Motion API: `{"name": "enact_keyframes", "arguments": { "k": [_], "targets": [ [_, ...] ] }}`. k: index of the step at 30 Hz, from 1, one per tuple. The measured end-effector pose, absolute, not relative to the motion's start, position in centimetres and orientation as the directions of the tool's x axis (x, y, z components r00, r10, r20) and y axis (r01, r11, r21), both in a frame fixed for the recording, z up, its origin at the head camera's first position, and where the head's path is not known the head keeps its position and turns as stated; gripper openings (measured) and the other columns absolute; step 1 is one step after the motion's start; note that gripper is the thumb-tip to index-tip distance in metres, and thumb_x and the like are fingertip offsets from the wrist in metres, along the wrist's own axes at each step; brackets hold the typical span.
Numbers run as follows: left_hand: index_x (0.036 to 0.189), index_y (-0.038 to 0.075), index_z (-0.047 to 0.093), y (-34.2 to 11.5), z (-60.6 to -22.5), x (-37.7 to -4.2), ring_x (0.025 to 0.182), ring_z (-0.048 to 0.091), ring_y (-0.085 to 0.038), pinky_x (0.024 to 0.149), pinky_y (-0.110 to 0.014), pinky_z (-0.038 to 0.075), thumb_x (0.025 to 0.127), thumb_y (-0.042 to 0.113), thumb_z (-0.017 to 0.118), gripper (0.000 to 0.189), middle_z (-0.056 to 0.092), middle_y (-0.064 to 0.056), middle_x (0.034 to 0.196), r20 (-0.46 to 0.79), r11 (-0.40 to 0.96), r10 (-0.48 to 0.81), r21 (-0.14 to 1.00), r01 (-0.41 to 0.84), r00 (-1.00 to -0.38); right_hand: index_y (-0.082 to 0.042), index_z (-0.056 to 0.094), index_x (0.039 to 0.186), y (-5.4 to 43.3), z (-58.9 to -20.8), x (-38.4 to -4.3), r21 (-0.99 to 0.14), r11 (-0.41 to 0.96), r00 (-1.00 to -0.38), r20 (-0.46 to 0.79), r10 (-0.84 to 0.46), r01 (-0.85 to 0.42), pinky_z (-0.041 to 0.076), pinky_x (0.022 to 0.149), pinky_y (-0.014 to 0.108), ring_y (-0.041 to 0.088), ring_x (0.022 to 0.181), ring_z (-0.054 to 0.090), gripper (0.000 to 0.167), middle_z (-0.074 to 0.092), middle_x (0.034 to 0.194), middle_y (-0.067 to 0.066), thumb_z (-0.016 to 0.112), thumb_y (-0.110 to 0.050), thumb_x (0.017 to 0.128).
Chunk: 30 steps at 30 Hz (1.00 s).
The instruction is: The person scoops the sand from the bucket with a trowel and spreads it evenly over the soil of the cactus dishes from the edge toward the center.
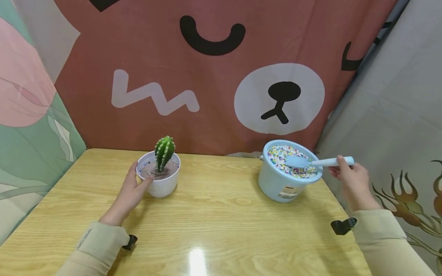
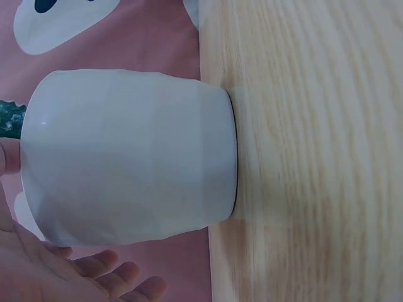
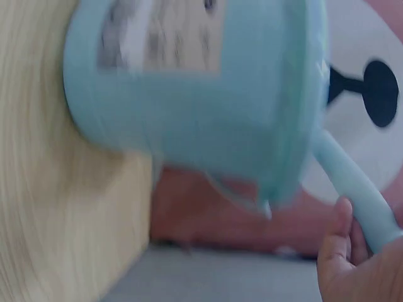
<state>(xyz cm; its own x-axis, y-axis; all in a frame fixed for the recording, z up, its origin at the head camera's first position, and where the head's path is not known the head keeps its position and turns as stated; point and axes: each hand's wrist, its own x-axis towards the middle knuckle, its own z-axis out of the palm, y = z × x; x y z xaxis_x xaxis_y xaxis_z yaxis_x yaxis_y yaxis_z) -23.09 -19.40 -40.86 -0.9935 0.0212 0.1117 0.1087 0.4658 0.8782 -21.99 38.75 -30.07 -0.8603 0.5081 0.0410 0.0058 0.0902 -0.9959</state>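
Observation:
On the left of the table stands a white flower pot with a small green cactus in greyish soil. My left hand holds it at the rim, thumb on the near edge and fingers along the left side; the left wrist view shows the pot's base on the table. To the right is a light-blue bucket full of small multicoloured beads. My right hand grips the handle of a light-blue toy shovel, its blade lying on the beads. The bucket hides part of the shovel in the right wrist view.
The wooden table meets a brown cloth with a cartoon bear face at its back edge. A pale patterned curtain hangs at the right, and a floral cloth at the left.

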Motion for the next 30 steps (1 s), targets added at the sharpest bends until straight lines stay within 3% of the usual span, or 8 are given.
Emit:
{"name": "enact_keyframes", "arguments": {
  "k": [6, 13, 26, 30],
  "targets": [
    [0.159, -0.009, -0.008, -18.9, -41.0, -23.2, 0.151, 0.006, -0.054, 0.121, -0.066, 0.009, 0.108, 0.021, 0.052, 0.085, 0.005, -0.040, 0.163, 0.114, 0.455, 0.028, 0.883, 0.114, -0.993, -0.008, 0.052, 0.117, 36.6, -31.2, -22.7, -0.998, 0.001, -0.854, -0.054, 0.518, 0.063, 0.056, 0.075, 0.015, 0.004, 0.082, 0.063, 0.026, 0.060, 0.095, -0.002, 0.054, -0.032, 0.107],
    [0.160, -0.009, -0.006, -18.2, -40.9, -23.4, 0.151, 0.005, -0.053, 0.121, -0.065, 0.010, 0.108, 0.023, 0.052, 0.084, 0.003, -0.039, 0.164, 0.092, 0.480, 0.044, 0.872, 0.101, -0.995, -0.006, 0.051, 0.119, 37.8, -31.2, -21.8, -0.988, -0.151, -0.858, -0.105, 0.502, 0.033, 0.057, 0.074, 0.016, 0.006, 0.078, 0.066, 0.026, 0.066, 0.083, -0.004, 0.054, -0.029, 0.107],
    [0.159, -0.010, -0.006, -18.7, -39.9, -23.6, 0.150, 0.006, -0.055, 0.120, -0.067, 0.010, 0.107, 0.022, 0.053, 0.085, 0.004, -0.041, 0.162, 0.124, 0.501, 0.042, 0.856, 0.128, -0.991, -0.005, 0.048, 0.120, 38.7, -31.1, -21.3, -0.916, -0.400, -0.870, -0.194, 0.452, -0.004, 0.058, 0.080, 0.019, 0.012, 0.079, 0.068, 0.028, 0.063, 0.086, 0.005, 0.055, -0.028, 0.107],
    [0.160, -0.009, -0.005, -18.7, -40.2, -23.5, 0.150, 0.007, -0.056, 0.120, -0.067, 0.011, 0.107, 0.023, 0.053, 0.085, 0.004, -0.041, 0.162, 0.108, 0.509, 0.033, 0.854, 0.110, -0.994, -0.005, 0.054, 0.114, 39.2, -31.4, -21.1, -0.867, -0.497, -0.869, -0.233, 0.437, -0.018, 0.059, 0.078, 0.022, 0.016, 0.079, 0.070, 0.024, 0.064, 0.084, 0.009, 0.057, -0.027, 0.106]
  ]
}}
